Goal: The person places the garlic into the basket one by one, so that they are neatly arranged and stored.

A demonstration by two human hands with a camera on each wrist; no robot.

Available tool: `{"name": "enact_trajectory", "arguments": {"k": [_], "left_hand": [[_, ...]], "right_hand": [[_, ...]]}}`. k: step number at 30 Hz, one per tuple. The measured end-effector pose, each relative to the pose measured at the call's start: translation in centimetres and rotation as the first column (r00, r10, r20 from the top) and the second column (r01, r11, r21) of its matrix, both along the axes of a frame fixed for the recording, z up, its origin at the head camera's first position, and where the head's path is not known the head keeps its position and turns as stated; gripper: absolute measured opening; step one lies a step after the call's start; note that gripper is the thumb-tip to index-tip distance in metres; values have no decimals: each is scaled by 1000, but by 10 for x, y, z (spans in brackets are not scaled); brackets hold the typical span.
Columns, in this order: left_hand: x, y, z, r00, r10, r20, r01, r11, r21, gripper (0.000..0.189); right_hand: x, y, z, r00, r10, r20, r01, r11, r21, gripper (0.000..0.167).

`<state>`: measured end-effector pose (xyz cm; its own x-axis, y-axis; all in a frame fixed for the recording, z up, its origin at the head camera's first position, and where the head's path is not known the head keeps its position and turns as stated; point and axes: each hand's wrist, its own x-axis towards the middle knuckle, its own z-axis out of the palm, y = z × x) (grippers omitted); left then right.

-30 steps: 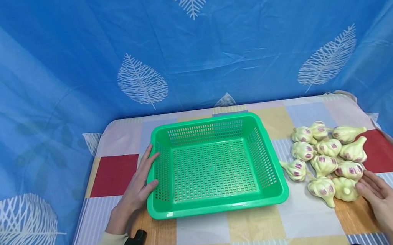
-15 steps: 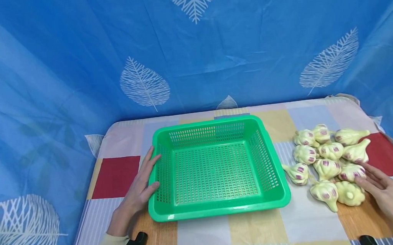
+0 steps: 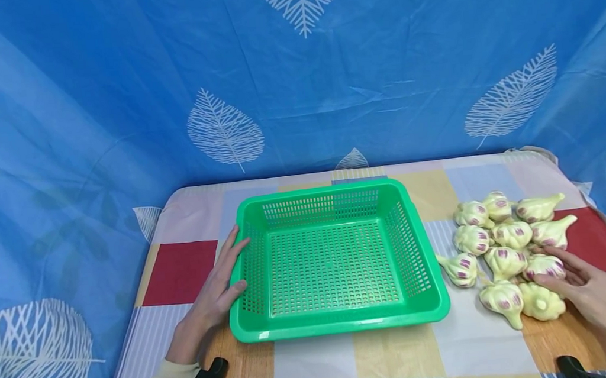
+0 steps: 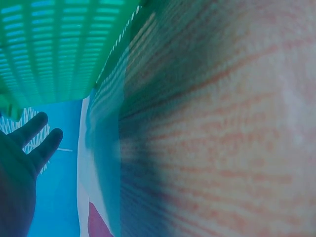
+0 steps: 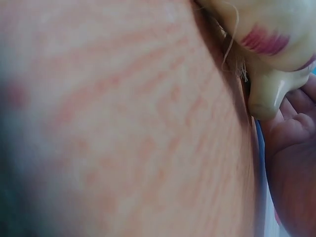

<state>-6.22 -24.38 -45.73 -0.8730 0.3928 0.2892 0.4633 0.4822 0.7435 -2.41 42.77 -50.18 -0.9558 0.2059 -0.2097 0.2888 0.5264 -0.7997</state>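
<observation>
A blue curtain (image 3: 319, 128) is hanging behind the counter (image 3: 316, 360). With the right hand (image 3: 584, 290) I'm gripping a garlic bulb (image 3: 545, 265) lying to the right of the green basket (image 3: 340, 327), whose left rim the left hand's (image 3: 217, 290) extended fingers are touching.

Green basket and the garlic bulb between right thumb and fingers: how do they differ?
The green basket is larger than the garlic bulb. The basket is plain green and rectangular; the bulb is pale, purple-streaked and rounded. Both are touched: the basket by the left hand, bulb by the right hand.
</observation>
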Motion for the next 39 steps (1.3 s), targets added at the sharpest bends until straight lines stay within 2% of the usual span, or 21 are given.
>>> {"name": "enact_trajectory", "arguments": {"k": [6,13,16,20,25,28,31,32,38,39], "left_hand": [[0,0,1,1000,5,-6,-5,1000,0,77],[3,1,-1,1000,11,-5,-11,1000,-14,77],[3,0,-2,1000,10,-3,-10,1000,-11,77],[1,0,-1,1000,3,-5,-3,1000,1,76],[-1,1,-2,1000,-4,-14,4,1000,7,76],[-1,2,-2,1000,-8,-17,8,1000,9,76],[-2,2,-3,1000,-14,-17,14,1000,7,76],[-2,3,-3,1000,-15,-17,15,1000,6,76],[0,1,-3,1000,3,-15,-3,1000,10,76],[0,1,-3,1000,5,-13,-5,1000,11,76]], "right_hand": [[-5,1,0,997,-64,30,66,997,-43,75],[-2,4,3,994,-84,70,84,996,3,76],[-1,6,5,997,-75,24,76,995,-62,68],[-2,7,14,997,-29,-71,18,989,-144,61],[-3,3,34,989,-5,-146,-14,992,-129,59],[-6,1,48,969,-22,-245,-51,957,-285,57],[-12,-1,62,933,-20,-359,-149,887,-437,57],[-15,-3,66,921,-18,-388,-188,854,-486,58],[-30,-16,96,861,93,-500,-381,768,-514,57],[-33,-18,100,853,109,-510,-400,764,-506,56]]}}
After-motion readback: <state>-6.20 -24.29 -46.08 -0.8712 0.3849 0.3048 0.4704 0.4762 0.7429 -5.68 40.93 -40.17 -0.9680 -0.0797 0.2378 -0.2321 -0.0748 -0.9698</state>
